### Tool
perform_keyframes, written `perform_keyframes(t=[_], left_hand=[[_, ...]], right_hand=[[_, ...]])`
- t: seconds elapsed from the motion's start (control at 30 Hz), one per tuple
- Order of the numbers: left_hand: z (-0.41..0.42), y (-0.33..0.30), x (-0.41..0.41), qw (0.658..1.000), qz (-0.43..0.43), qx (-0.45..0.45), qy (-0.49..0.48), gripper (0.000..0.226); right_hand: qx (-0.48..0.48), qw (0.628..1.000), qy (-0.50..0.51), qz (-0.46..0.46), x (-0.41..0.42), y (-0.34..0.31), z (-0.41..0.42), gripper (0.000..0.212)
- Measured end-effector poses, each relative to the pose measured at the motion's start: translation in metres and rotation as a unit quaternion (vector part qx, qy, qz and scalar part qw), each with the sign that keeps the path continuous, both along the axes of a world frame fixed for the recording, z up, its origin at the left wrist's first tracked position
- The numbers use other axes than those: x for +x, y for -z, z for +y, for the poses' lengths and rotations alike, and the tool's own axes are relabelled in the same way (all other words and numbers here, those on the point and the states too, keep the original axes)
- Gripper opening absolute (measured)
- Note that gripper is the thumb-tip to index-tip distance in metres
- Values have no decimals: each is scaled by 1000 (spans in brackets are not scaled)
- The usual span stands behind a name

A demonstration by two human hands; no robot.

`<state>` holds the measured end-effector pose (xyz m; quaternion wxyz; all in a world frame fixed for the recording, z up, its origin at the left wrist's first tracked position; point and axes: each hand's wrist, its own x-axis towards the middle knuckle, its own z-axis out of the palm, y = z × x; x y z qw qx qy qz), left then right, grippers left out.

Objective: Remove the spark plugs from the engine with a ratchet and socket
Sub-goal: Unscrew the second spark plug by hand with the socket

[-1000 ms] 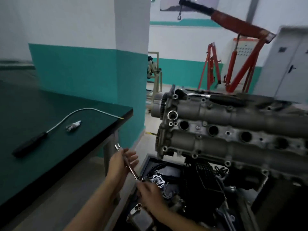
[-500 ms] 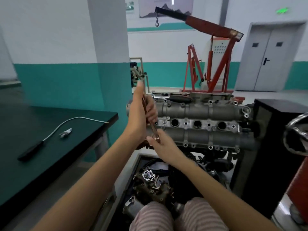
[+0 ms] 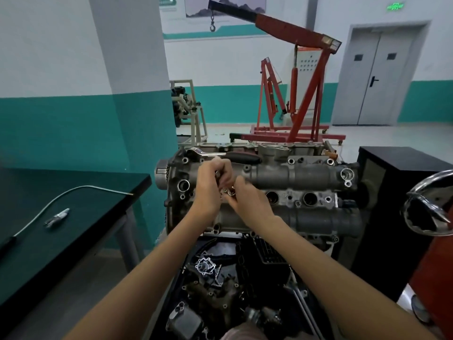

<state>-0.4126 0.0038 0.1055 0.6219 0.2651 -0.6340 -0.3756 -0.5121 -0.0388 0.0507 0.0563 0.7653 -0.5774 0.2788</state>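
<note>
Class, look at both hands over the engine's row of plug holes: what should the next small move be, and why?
Probably lower the tool straight into the well beneath it. Both the left hand and the right hand grip a slim metal tool over the engine; the ratchet lies unused on top.

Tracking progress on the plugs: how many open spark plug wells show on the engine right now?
2: one well just right of the hands, another further right. The left hand and right hand cover the head's left part, so more may be hidden.
</note>
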Motion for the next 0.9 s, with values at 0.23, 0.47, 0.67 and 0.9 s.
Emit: perform_keyframes(t=[0.23, 0.47, 0.67, 0.9], left_hand=[[-30, 57, -22, 995, -60, 62, -43, 22], [-21, 76, -5, 979, -155, -27, -128, 31], [-13, 72, 16, 921, -320, -180, -132, 35], [13, 52, 3, 903, -224, -253, -266, 20]], right_hand=[[-25, 998, -5, -59, -18, 18, -7, 24], [-54, 995, -49, -61, -24, 22, -10, 28], [-30, 996, -40, -73, -20, 25, -11, 25], [-62, 995, -25, -71, -18, 23, -9, 26]])
